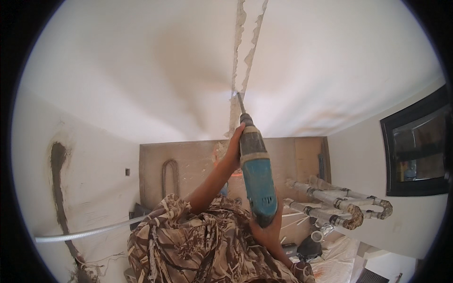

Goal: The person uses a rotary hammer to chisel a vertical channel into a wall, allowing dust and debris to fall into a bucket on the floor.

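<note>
A teal and grey rotary hammer [258,181] points up and away from me at a pale wall [306,70]. My left hand [235,146] is wrapped round the tool's front, just behind the chuck. At its rear end my right hand [268,232] grips the handle, which is partly hidden by the palm and body. The thin metal bit [241,103] reaches the wall at the lower end of a white strip bordered by two ragged chipped lines. Below the tip runs a rough groove [234,115]. Whether the bit is turning, I cannot tell.
On my right stands a tubular frame [339,200] with taped legs, below a dark-framed window [417,146]. A grey corrugated conduit [89,233] extends at left, near a dark filled channel [59,184]. A cable loop [171,177] lies on the brown floor; plastic sheeting [337,259] is at lower right.
</note>
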`<state>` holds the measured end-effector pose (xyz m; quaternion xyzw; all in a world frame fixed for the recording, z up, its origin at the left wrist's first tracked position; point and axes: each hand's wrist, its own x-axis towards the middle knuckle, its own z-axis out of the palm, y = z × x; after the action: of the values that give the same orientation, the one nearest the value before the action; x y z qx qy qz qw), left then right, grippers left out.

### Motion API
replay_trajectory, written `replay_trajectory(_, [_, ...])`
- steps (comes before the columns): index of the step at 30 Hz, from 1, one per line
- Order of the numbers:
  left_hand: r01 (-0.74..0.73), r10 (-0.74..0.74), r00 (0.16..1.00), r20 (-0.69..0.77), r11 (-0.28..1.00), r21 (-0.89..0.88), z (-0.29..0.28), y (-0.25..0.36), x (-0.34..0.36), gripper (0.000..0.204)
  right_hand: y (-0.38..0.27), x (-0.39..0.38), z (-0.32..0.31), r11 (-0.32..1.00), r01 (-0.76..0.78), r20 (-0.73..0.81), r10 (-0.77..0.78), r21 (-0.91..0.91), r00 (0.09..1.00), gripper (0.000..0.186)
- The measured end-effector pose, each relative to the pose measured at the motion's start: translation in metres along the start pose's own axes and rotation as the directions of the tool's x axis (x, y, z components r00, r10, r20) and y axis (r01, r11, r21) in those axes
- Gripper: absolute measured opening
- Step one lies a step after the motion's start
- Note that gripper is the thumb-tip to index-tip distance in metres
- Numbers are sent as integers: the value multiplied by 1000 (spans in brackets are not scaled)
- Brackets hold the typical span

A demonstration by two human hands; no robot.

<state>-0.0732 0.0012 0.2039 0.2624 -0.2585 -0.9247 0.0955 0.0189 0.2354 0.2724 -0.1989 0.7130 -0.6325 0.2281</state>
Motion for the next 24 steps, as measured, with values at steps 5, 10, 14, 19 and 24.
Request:
replay_trajectory(5, [-7, 7, 999, 39, 1000, 5, -15, -11, 13, 53, 3, 8, 5, 999, 11, -1, -11, 30, 1000, 92])
replay_trajectory(10, [6, -4, 998, 64, 999, -38, -28, -19, 8, 49, 10, -6, 10, 994, 44, 13, -43, -100, 999, 93])
replay_trajectory(14, [-2, 7, 995, 101, 999, -45, -32, -19, 3, 46, 14, -10, 10, 992, 55, 6, -55, -112, 998, 93])
replay_trajectory(19, [-7, 13, 992, 124, 999, -48, -28, -9, 8, 46, 19, 0, 12, 989, 69, 22, -66, -129, 998, 93])
replay_trajectory(24, [-5, 5, 1000, 6, 1000, -6, -17, -5, 6, 46, 13, 3, 11, 999, 32, -10, -32, -30, 999, 93])
